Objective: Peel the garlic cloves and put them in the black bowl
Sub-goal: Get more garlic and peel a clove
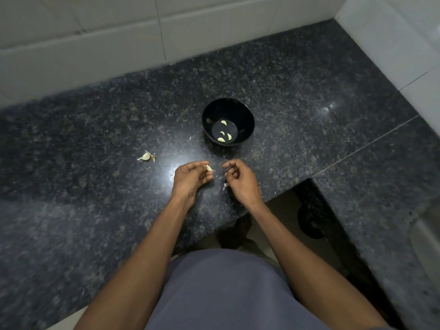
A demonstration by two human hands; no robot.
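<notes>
Head view: the left hand point(190, 177) pinches a garlic clove point(208, 168) between thumb and fingertips, at about seven o'clock from the black bowl point(228, 108), which holds four peeled cloves point(221, 139). The clove's long axis runs roughly from ten to four o'clock, a wisp of skin trailing from its four o'clock end. It looks light, firm and likely slick once bared; grip its flanks. The right hand point(240, 181) is curled; whether it holds skin is unclear. More unpeeled garlic point(146, 156) lies at nine o'clock.

Dim overhead light; a bright glare spot shines on the counter point(166, 163) near the hands. Corners fall dark, edges bend and blur with wide-angle distortion.
</notes>
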